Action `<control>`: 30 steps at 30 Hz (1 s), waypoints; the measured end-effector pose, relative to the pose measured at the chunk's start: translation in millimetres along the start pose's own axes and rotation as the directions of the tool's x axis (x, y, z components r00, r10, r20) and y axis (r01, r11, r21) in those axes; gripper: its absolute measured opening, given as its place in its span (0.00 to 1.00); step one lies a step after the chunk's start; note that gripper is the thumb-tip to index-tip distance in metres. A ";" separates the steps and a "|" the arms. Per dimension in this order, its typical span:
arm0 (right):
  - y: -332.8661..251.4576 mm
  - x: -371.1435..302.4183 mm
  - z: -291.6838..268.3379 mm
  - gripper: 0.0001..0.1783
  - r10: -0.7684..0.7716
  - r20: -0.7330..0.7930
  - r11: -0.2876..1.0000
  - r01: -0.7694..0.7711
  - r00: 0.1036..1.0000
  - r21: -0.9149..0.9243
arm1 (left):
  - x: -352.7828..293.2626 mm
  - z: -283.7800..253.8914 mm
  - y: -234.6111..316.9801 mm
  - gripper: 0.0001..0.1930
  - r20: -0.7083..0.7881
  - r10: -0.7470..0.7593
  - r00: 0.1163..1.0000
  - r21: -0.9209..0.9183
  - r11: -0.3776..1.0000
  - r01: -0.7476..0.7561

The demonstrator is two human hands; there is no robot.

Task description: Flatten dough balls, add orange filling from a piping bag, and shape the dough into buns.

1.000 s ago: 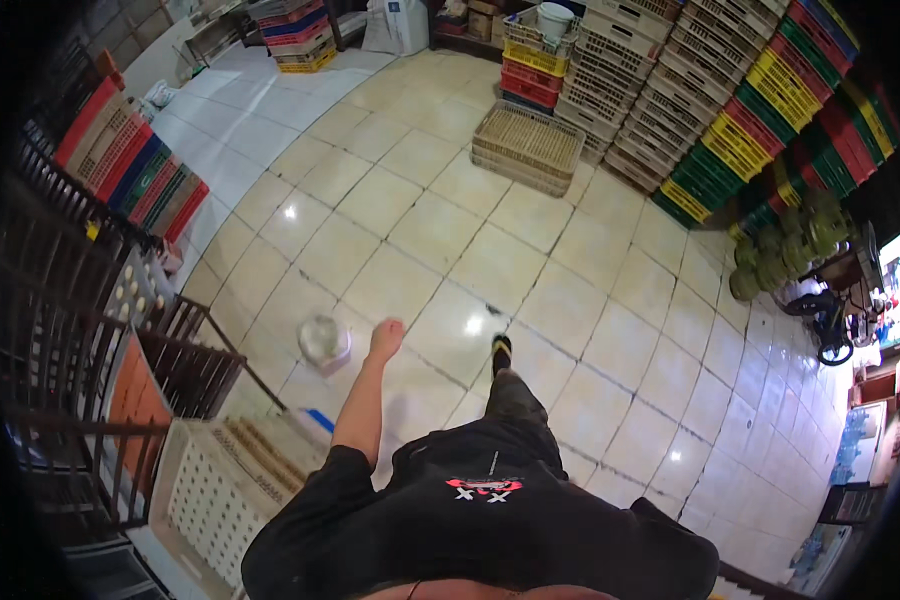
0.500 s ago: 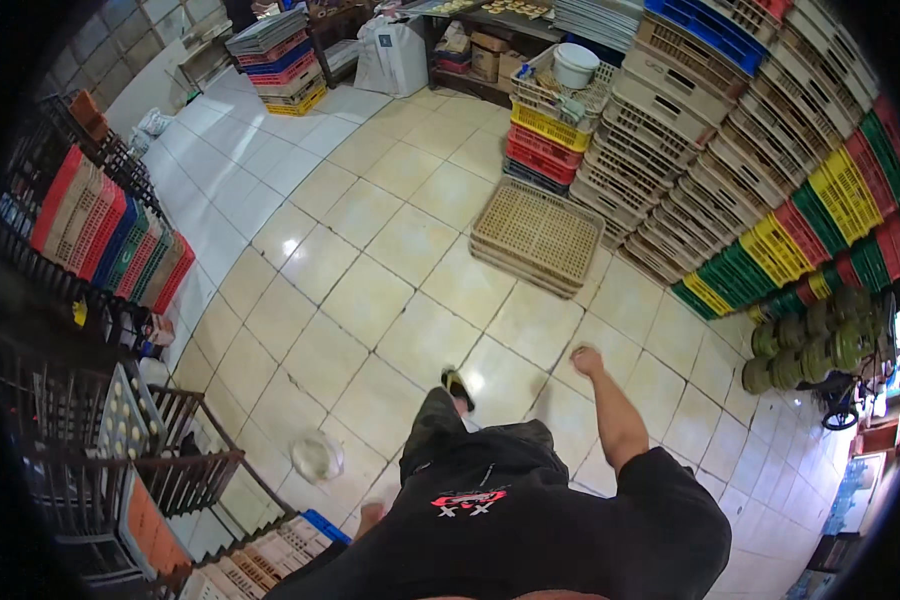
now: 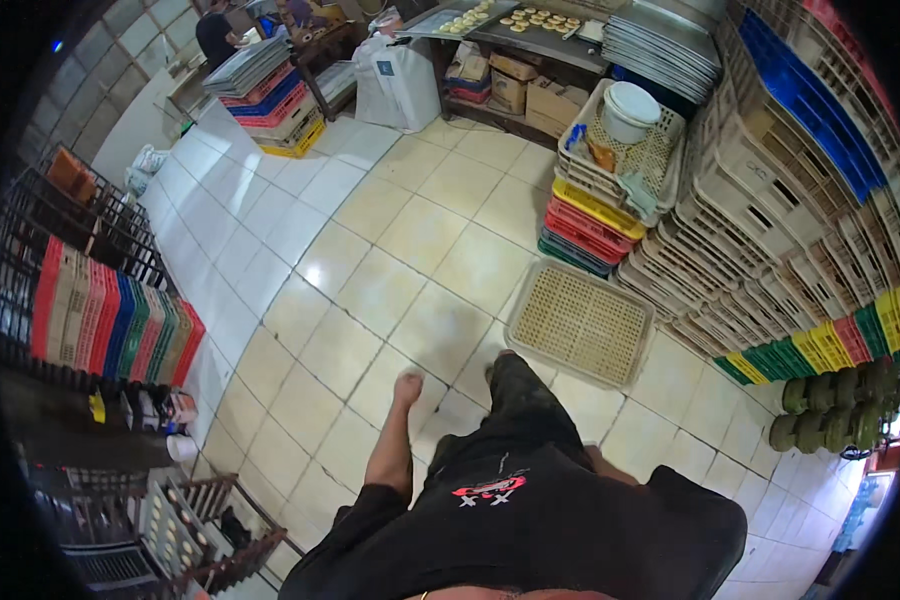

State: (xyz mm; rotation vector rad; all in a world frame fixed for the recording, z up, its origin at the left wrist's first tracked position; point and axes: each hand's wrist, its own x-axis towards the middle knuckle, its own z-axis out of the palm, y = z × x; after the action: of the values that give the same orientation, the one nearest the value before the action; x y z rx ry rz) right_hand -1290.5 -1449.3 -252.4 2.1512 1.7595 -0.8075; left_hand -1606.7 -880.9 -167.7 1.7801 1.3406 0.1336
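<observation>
Out in front of my body, over the tiled floor [image 3: 365,320], hangs my left hand [image 3: 408,387], its fingers curled closed with nothing showing in them. My right forearm [image 3: 610,467] is close against my side, and the fingers of that hand cannot be made out. Ahead of my legs and to the right, a shallow beige plastic crate [image 3: 582,325] lies on the floor. Neither hand touches anything that I can see.
Stacked crates [image 3: 760,240] line the right side, with green gas cylinders [image 3: 820,410] beyond. A white bucket [image 3: 631,110] sits in a crate. Trays of dough pieces [image 3: 540,22] lie on the far table. Racks [image 3: 185,520] and upright crates [image 3: 120,315] stand left. A person [image 3: 216,38] is far off.
I have stepped forward, so the beige crate and the far table are nearer. My left arm has swung forward, and my right arm has swung back to my side.
</observation>
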 end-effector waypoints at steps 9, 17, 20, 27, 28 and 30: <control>142.0 228.4 -115.1 0.17 0.630 0.547 0.260 -0.813 0.552 0.522 | 317.9 -52.8 312.1 0.14 0.055 0.208 0.977 -0.457 0.875 -0.160; 235.0 584.5 -645.0 0.15 0.531 -0.352 0.554 -0.001 0.771 0.833 | 327.6 -85.0 166.5 0.12 -0.114 0.807 0.580 -0.454 0.477 -0.753; 265.4 654.1 -798.8 0.15 0.523 -0.486 0.438 0.268 0.700 0.858 | 410.5 -83.7 134.5 0.10 0.504 0.569 0.650 -0.396 0.821 -0.411; 351.3 722.2 -919.9 0.16 0.449 -0.335 0.505 0.074 0.828 0.860 | 613.3 -103.3 379.1 0.13 0.425 0.540 0.727 0.029 0.794 -0.607; 367.5 731.6 -916.8 0.16 0.442 -0.372 0.472 0.141 0.816 0.870 | 695.8 -60.8 388.6 0.13 0.432 0.531 0.729 0.048 0.794 -0.606; 396.7 732.4 -905.5 0.16 0.494 -0.396 0.392 0.208 0.774 0.896 | 861.9 -27.9 449.2 0.20 0.284 -0.032 0.958 0.648 0.743 -0.167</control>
State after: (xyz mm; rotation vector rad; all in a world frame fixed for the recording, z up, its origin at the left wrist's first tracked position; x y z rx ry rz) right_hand -588.4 -475.8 18.0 3.6620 1.3380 -1.3674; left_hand -940.9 -172.5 -183.9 2.3331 1.1862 -0.6257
